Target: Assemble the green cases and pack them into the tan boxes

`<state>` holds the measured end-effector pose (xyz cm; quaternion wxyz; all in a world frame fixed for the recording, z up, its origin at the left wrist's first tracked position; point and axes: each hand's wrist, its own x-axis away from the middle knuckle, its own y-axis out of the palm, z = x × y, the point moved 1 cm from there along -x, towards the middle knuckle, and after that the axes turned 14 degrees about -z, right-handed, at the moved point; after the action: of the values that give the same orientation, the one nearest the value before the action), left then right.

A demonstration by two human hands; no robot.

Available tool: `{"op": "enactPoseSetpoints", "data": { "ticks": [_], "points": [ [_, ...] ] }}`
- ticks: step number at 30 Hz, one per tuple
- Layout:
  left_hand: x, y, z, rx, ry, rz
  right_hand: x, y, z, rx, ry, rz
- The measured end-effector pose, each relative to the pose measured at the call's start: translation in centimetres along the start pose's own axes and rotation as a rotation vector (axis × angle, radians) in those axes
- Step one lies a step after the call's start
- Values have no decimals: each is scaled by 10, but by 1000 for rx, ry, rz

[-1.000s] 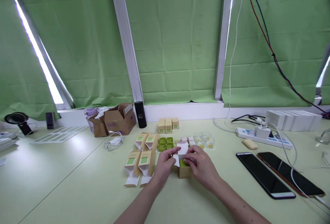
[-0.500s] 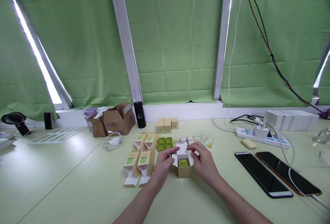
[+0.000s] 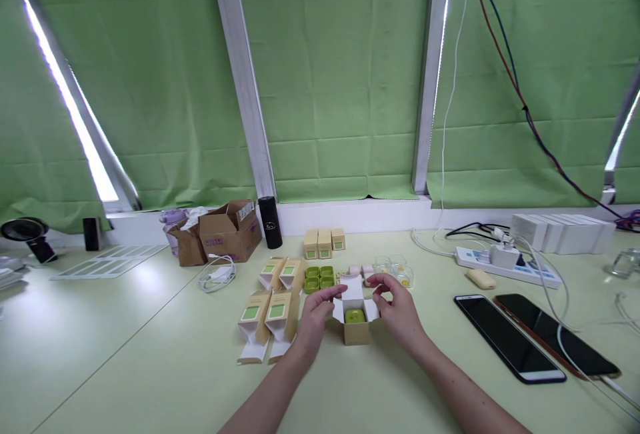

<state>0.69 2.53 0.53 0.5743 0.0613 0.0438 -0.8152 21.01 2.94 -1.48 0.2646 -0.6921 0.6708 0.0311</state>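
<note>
A small kraft cardboard box (image 3: 356,335) stands upright in front of me with its white inner flaps spread. Inside it sits a green, rounded square item (image 3: 355,316). My left hand (image 3: 316,317) is at the box's left side, index finger stretched to the edge of the raised back flap (image 3: 353,287); whether it touches is hard to tell. To the right of the box, my right hand (image 3: 397,307) has its thumb and index finger apart beside the right flap (image 3: 371,310), holding nothing I can see. Several kraft boxes (image 3: 278,311) with loose lower flaps lie left of my left hand.
Behind the box are green square containers (image 3: 319,279), pink pieces (image 3: 355,270) and clear cups (image 3: 399,267). Three closed kraft boxes (image 3: 325,243) stand farther back. Two phones (image 3: 510,337) lie at right, below a power strip (image 3: 507,266). A brown carton (image 3: 231,231) and black cylinder (image 3: 271,222) stand back left.
My right hand has drawn slightly right, away from the raised back flap, and the right flap now shows more. My left hand stays nearly still beside the box.
</note>
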Motion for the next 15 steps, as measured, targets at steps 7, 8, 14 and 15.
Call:
{"op": "enactPoseSetpoints", "data": {
  "ticks": [7, 8, 14, 15],
  "points": [
    [-3, 0, -2, 22, -3, 4, -1, 0, 6, -21, -5, 15],
    [-4, -1, -3, 19, -4, 7, -1, 0, 6, -22, -5, 13],
    [-8, -2, -8, 48, 7, -40, -1, 1, 6, -25, 0, 1],
    [-8, -2, -9, 47, 12, -44, -1, 1, 6, -26, 4, -1]
  ]
}}
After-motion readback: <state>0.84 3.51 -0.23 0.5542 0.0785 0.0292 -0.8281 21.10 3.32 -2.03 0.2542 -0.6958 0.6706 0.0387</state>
